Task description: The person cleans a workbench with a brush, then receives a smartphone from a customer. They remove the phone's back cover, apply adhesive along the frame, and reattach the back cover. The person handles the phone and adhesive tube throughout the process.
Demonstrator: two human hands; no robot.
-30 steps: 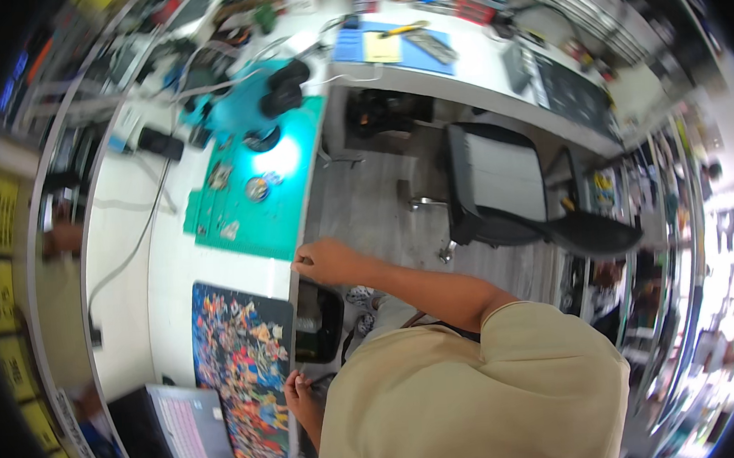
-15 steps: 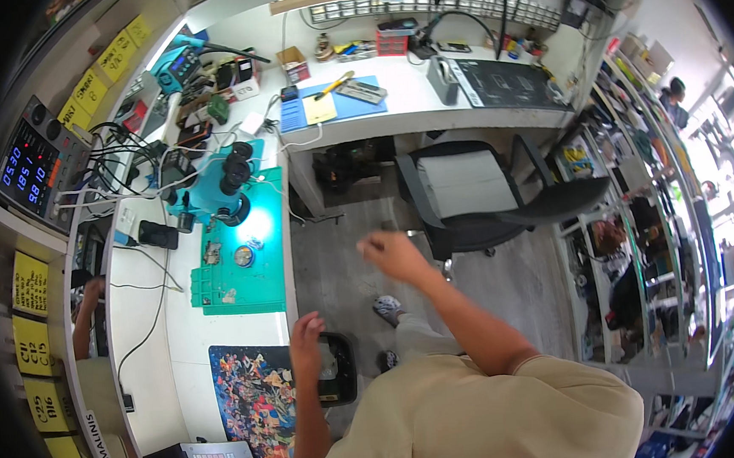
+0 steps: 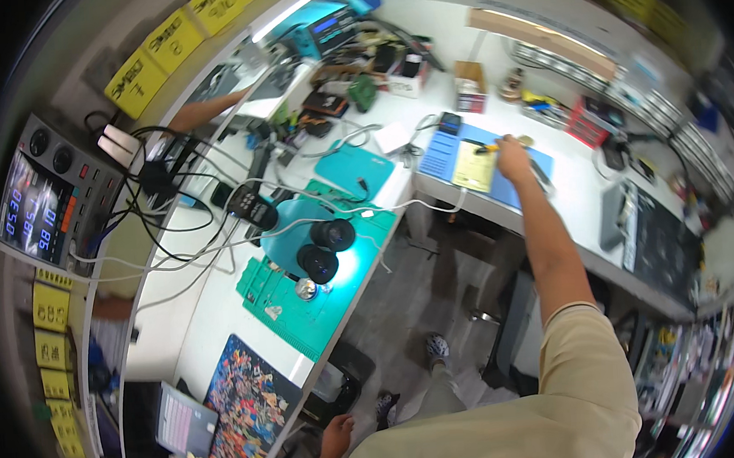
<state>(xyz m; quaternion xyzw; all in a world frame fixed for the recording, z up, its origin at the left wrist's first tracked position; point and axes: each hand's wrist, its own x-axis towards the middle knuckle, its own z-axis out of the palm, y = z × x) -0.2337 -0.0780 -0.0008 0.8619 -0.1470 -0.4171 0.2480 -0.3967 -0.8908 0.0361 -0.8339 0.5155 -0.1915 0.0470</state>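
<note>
My right arm stretches across to the far bench. There my right hand (image 3: 513,157) is closed over a slim yellow and black tool (image 3: 486,149), whose middle my fingers hide. Under that tool lie a yellow note pad (image 3: 472,171) and a blue sheet (image 3: 438,152); a grey metal-looking strip (image 3: 542,176) is just right of my hand. My left hand (image 3: 339,435) hangs low beside my body, fingers loosely curled and nothing visible in them. It is nearest to a black bin (image 3: 358,367) below the side bench.
A blue microscope (image 3: 291,234) stands on a green mat (image 3: 311,339) to the left, with white cables (image 3: 365,199) strung across it. A patterned desk mat (image 3: 248,407) and laptop (image 3: 185,425) lie nearer. A black chair (image 3: 510,330) is below my right arm.
My right hand has gone from above the floor to the far bench and onto the yellow and black tool. My left hand has dropped lower. The view has turned toward the left bench.
</note>
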